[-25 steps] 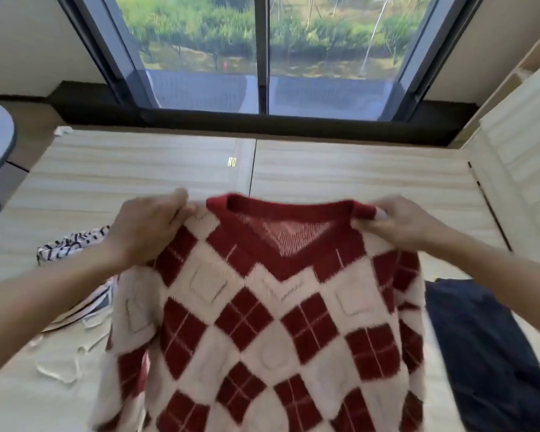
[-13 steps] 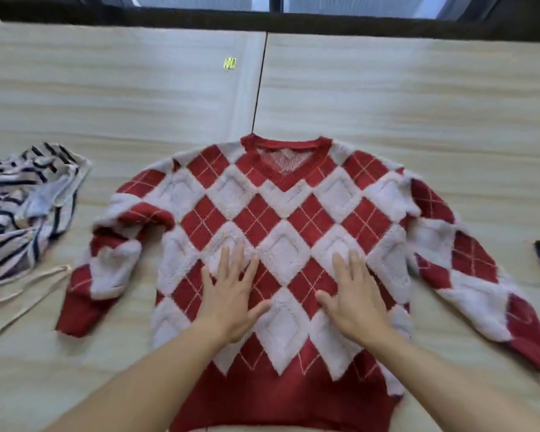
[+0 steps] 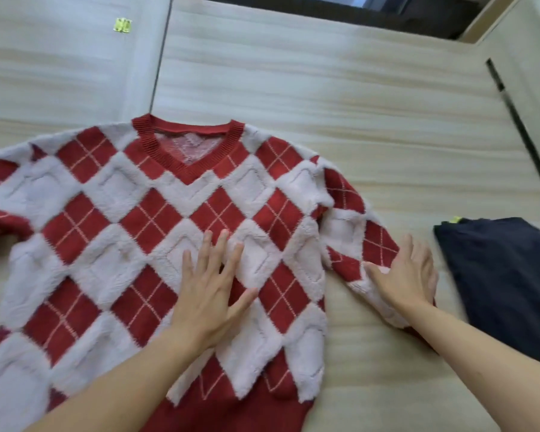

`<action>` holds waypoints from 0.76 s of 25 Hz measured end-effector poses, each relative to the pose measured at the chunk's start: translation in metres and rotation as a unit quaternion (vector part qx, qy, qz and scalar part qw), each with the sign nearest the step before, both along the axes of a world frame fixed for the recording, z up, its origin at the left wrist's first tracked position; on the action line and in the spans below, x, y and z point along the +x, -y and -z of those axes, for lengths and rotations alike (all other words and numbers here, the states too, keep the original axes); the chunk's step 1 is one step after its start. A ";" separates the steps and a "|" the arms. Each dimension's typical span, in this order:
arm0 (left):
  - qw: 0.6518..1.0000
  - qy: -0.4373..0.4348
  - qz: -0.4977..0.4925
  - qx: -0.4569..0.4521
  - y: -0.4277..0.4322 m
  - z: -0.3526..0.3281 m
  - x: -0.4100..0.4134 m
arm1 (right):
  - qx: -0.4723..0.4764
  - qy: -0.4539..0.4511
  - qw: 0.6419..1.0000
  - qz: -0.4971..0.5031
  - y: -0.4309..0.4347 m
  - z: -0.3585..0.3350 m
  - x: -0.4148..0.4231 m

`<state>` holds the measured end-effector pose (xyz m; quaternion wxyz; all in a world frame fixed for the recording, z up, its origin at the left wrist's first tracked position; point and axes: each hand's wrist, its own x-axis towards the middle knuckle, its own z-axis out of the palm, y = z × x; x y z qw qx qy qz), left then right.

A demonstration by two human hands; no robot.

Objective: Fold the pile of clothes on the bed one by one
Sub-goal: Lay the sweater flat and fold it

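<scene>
Red-and-white argyle sweater lies face up and spread flat on the pale wood-grain bed surface, V-neck collar pointing away from the person, red hem at the near edge of view. Left hand rests palm down on the middle of the sweater's front, fingers straight and fanned wide, thumb out to the side, holding nothing, only pressing the knit. Right hand lies palm down on the sleeve at the right of the view, fingers straight and close together, thumb stretched toward the sweater body; nothing gripped. That sleeve angles down and outward from the shoulder, and its cuff end is hidden under the hand and forearm. The other sleeve runs off the left edge of the frame. A dark navy garment lies flat just beside the right hand, apart from the sweater, with a small yellow-green bit at its far corner. A dark seam divides the surface beyond the collar; a small yellow tag sits left of it.
</scene>
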<state>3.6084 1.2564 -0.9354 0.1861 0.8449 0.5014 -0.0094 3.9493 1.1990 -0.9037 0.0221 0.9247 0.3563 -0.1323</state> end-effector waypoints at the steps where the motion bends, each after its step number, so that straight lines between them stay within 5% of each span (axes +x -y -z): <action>1: 1.000 -0.011 -0.004 0.000 0.004 0.005 0.015 | -0.042 -0.001 0.999 0.011 0.004 0.005 0.012; 7: 0.998 -0.042 -0.015 0.046 0.013 0.015 0.025 | 0.030 -0.036 0.991 -0.124 -0.051 -0.029 0.054; 11: 0.997 -0.066 -0.011 0.047 0.012 0.014 0.029 | 0.018 0.081 0.977 -0.195 -0.110 -0.091 0.130; 15: 0.996 -0.078 -0.008 0.045 0.011 0.014 0.025 | -0.046 0.164 0.969 -0.178 -0.136 -0.111 0.180; 19: 0.998 -0.049 -0.002 0.029 0.015 0.001 0.034 | -0.071 0.150 0.979 -0.116 -0.130 -0.096 0.186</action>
